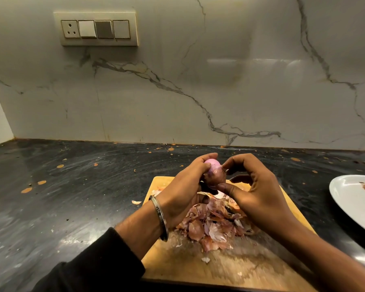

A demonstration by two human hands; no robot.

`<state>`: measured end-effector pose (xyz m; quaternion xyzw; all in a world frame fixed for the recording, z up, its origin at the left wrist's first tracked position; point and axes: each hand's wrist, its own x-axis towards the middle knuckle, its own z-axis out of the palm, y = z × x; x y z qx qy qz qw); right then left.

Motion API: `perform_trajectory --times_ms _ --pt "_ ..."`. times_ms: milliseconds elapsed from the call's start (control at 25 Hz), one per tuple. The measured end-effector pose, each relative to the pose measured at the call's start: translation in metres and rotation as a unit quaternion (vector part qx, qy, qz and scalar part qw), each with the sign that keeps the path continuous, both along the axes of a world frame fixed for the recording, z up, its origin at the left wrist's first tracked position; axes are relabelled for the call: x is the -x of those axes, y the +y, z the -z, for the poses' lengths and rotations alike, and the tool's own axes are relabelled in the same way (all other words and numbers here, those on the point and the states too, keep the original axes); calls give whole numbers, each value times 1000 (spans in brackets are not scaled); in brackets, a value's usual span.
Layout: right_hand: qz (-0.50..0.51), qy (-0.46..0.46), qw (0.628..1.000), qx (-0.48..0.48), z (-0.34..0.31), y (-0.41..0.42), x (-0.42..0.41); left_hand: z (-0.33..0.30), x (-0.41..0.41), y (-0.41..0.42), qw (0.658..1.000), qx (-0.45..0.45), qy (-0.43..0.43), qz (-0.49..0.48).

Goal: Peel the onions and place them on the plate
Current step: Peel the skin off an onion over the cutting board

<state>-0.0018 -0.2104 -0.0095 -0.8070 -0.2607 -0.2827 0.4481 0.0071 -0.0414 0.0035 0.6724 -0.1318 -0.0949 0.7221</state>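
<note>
While both hands are raised over the far end of the cutting board (251, 266), I note the onion (214, 170) held in the air between them, clear of the board and the worktop (72, 197). Its long axis runs roughly from upper left to lower right in the head view: the upper-left end is bare, pale pink and glossy; the lower-right part is still covered by dark brownish skin. Which end is root and which is tip I cannot tell.

Left hand (183, 190): fingers curled round the onion from the left and from beneath, with a fingertip over its top; a firm wrapped grip. A metal bangle (159, 216) sits on that wrist, a black sleeve (93, 264) below it.

Right hand (259, 190): fingers bent, forefinger tip at the upper right edge of the dark skin, thumb touching the underside of the onion; it reads as a pinch on the remaining skin, other fingers loosely curled and apart from the onion.

Below the hands, a heap of loose onion peels (211, 228) lies on the board, a few scraps scattered beside it and one on the dark worktop just left of the board. White plate (350, 205) at the right edge, on the worktop, well apart from the onion; only part of it is in view, with a red patch on it that I cannot identify.

Background: marble-veined wall with a switch panel (98, 29).
</note>
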Motion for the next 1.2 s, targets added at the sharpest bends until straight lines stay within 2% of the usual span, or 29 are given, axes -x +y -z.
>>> perform_trajectory --times_ms 400,640,920,1080,1200 --pt "-38 56 997 -42 -6 0 3 1 2 1 999 -26 -19 35" --pt "-50 96 993 -56 -3 -4 -1 1 1 0 999 -47 -15 9" --pt "-46 60 996 -47 2 2 0 -1 1 1 999 -40 -9 -12" --pt "-45 38 997 -53 -2 3 3 -4 2 0 997 -75 4 -32" --pt "-18 22 1000 -9 -2 1 1 -6 5 -2 994 -100 -7 -35"
